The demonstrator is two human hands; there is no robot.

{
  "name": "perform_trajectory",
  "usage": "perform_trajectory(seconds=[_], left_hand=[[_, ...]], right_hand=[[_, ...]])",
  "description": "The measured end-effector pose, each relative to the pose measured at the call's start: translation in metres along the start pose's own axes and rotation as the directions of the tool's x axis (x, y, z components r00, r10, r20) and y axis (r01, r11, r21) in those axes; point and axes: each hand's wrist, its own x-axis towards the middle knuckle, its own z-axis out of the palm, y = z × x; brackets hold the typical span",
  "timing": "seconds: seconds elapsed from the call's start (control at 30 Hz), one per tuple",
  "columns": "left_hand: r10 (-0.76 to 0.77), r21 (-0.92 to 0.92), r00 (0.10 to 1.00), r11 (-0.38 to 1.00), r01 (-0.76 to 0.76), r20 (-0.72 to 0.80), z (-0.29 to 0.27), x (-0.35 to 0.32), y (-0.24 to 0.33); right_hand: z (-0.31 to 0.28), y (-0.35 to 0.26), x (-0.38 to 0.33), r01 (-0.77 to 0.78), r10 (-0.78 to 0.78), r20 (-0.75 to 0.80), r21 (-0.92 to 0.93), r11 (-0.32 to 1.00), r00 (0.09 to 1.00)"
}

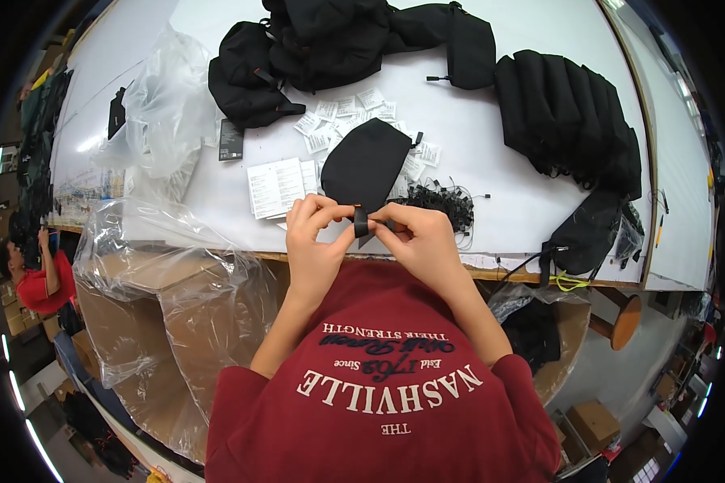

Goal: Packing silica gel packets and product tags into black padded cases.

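Note:
A black zippered pouch (366, 165) lies on the white table in front of me, its zipper pull at the upper right. At its near end is a short black strap (361, 220), bent into a loop with a small orange mark on top. My left hand (318, 237) pinches the strap from the left between thumb and fingers. From the right, my right hand (421, 236) has thumb and forefinger closed on the same strap. Beside the right hand lies a tangled heap of black tag strings (447, 203). White printed cards (275, 189) are stacked by the left hand.
Small white packets (318, 138) are scattered behind the pouch. Black bags (322, 40) are piled at the back, and a row of black pouches (564, 113) stands right. Clear plastic (165, 105) lies left. A plastic-lined carton (129, 322) stands below the table edge; a person (40, 278) is far left.

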Motion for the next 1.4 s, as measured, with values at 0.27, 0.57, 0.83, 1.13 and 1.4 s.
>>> perform_trajectory(seconds=[0.27,0.57,0.83,1.13,1.4], left_hand=[[0.107,-0.102,0.994,0.989,-0.105,0.011,-0.001,0.000,0.009],[-0.208,-0.711,0.931,0.602,0.364,0.300,-0.022,-0.001,0.036],[-0.136,-0.592,0.915,0.725,0.353,0.379,-0.017,0.006,0.056],[-0.095,-0.582,0.874,0.711,0.395,0.476,-0.015,0.005,0.055],[-0.099,-0.559,0.833,0.698,0.448,0.544,-0.017,0.008,0.050]], right_hand=[[-0.008,0.002,-0.007,-0.044,0.045,0.044,-0.037,0.998,0.998],[-0.032,0.000,-0.023,-0.033,0.015,0.030,0.806,0.591,0.999],[-0.031,-0.014,-0.029,0.037,0.012,-0.057,0.771,0.636,0.998],[-0.018,-0.017,-0.030,0.103,-0.025,-0.127,0.650,0.753,0.992],[-0.017,-0.016,-0.032,0.168,-0.078,-0.189,0.525,0.834,0.979]])
